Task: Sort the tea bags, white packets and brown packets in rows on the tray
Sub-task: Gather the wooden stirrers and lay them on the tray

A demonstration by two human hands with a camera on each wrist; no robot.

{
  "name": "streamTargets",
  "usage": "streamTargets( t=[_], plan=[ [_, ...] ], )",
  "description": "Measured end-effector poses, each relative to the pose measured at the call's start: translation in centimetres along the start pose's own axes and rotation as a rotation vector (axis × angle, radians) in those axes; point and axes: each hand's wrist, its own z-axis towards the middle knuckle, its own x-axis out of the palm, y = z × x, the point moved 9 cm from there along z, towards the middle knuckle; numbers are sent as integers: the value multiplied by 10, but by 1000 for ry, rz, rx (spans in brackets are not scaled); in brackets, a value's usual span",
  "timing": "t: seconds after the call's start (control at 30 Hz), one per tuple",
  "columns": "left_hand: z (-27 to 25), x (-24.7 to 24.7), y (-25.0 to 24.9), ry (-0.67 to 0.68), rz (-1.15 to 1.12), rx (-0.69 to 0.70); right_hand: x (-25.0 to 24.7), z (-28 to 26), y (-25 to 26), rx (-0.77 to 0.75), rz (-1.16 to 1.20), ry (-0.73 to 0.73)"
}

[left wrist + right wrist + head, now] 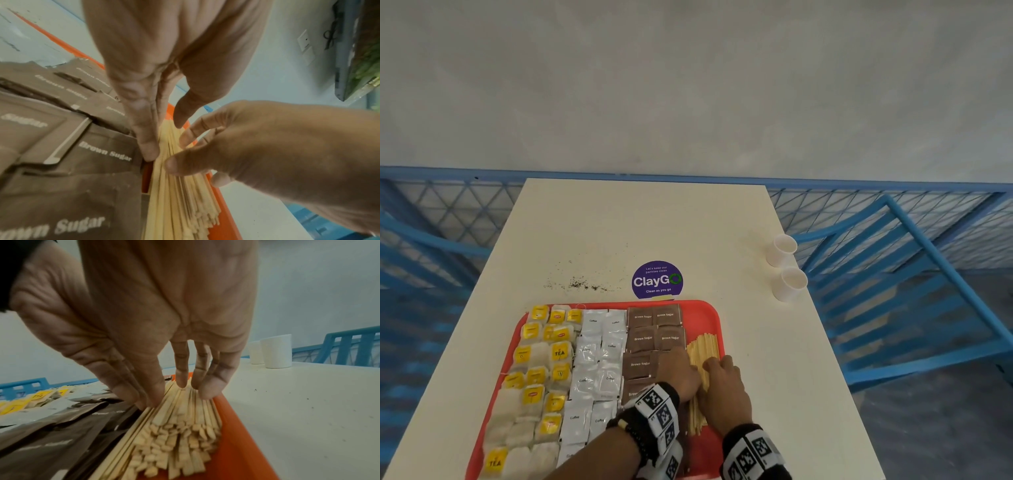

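Packets, light and limp, best pinched by an edge, already lie in rows across the tray (pixel 709 308), while both hands (pixel 681 373) (pixel 726 390) press straight fingers against wooden stirrers (pixel 702 349) at 3 o'clock.

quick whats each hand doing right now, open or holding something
Left hand: open, straight fingers pressing the left side of the wooden stirrers.
Right hand: open, fingertips on the stirrers' right side, gripping nothing.

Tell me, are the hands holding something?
Nothing is lifted. The left hand and right hand press straight fingers against the sides of the bundle of thin pale wooden stirrer sticks, around its middle, on the red plastic tray.
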Motion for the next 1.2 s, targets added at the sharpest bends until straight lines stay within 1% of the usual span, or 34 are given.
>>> streamTargets(
  t=[0.13,0.27,0.33,0.37,0.43,0.5,0.57,0.63,0.73,0.8,0.87,0.93,1.03,1.13,1.2],
  plan=[
    [0,-6,-5,3,-26,29,-3,0,1,-10,6,-9],
    [8,-12,-10,44,19,81,-11,-8,4,-75,31,-30],
    [14,-15,-16,52,4,134,-12,-17,3,-102,1,6],
    [17,-18,-21,37,10,174,-7,-23,4,-125,-39,69],
    [21,-25,-32,-3,28,244,13,-38,4,-177,-138,262],
    [23,-27,-44,-14,50,313,37,-52,1,-195,-196,440],
    [24,-23,-55,14,145,368,54,-58,0,-213,-224,501],
    [27,-16,-59,63,257,377,60,-58,3,-248,-229,481],
    [32,-8,-59,136,372,366,51,-53,9,-297,-231,364],
    [37,-5,-57,163,417,350,46,-50,8,-302,-211,312],
    [41,-3,-55,171,455,339,48,-51,6,-296,-196,329],
    [43,-2,-55,170,479,339,50,-53,6,-291,-182,349],
    [45,2,-53,168,489,332,47,-49,7,-290,-126,293],
    [44,1,-54,162,485,329,45,-51,10,-290,-98,302],
    [44,0,-55,167,447,331,36,-51,9,-262,-70,274]
  ],
)
